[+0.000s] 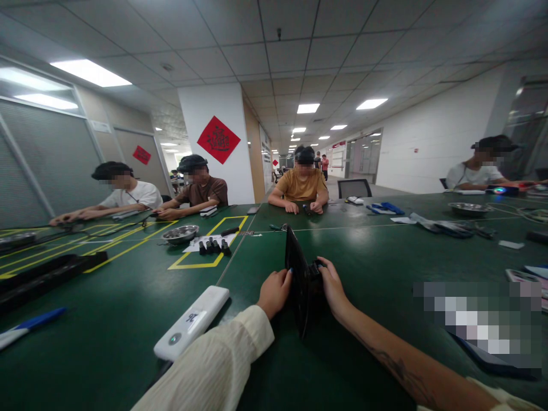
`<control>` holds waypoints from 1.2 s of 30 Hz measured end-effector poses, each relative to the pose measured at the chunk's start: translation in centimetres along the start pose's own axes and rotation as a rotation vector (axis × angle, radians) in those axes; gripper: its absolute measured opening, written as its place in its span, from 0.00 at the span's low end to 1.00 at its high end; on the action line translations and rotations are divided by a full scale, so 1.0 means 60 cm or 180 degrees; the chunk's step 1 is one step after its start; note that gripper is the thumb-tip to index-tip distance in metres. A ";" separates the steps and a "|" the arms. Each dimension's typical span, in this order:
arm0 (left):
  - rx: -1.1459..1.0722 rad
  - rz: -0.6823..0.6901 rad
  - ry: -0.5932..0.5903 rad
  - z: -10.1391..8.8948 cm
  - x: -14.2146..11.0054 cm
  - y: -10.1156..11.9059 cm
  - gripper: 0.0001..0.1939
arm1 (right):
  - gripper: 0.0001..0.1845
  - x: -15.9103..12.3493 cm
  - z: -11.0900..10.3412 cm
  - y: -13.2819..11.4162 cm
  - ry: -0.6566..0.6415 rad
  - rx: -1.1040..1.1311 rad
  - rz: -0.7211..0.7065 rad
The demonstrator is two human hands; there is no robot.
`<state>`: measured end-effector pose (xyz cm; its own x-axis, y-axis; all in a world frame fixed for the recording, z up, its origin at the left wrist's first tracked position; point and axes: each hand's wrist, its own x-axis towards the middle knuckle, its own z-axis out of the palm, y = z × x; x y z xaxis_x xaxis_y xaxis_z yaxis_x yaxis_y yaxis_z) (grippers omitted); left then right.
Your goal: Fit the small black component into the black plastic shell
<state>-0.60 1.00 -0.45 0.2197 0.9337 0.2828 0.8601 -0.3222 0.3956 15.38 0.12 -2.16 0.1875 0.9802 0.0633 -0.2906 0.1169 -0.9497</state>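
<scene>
Standing edge-on before me is a thin black panel [298,291] with a black block-like part [315,276] on its right face; its exact kind cannot be made out. My left hand [273,292] grips the panel from the left side, fingers bent and partly hidden behind it. On the other side, my right hand [334,288] is closed on the block-like part, with the thumb and a finger near its top. A white power bank [192,322] marked with a number lies left of my left hand, partly behind my sleeve.
Left of centre are a metal bowl [180,234] and several short black cylinders [214,246] on paper. A long black tray [47,277] and a blue-white pen-like tool [32,328] lie left. Co-workers sit around the green table [257,251]; another bowl [470,209] is far right.
</scene>
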 end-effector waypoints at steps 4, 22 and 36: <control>-0.0140 0.0156 0.0199 0.003 0.001 -0.002 0.18 | 0.24 0.002 -0.002 0.003 -0.0007 -0.0036 -0.0025; 0.0000 0.0294 0.0147 -0.007 -0.001 -0.001 0.25 | 0.22 0.002 -0.001 0.003 -0.0001 0.0122 -0.0038; -0.0145 0.0212 0.0261 0.003 0.000 -0.003 0.17 | 0.23 -0.005 0.001 -0.005 -0.0007 0.0103 -0.0023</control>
<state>-0.65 1.07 -0.66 0.2355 0.8947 0.3796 0.8226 -0.3915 0.4124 15.33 -0.17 -1.86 0.1876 0.9797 0.0710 -0.3194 0.1292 -0.9388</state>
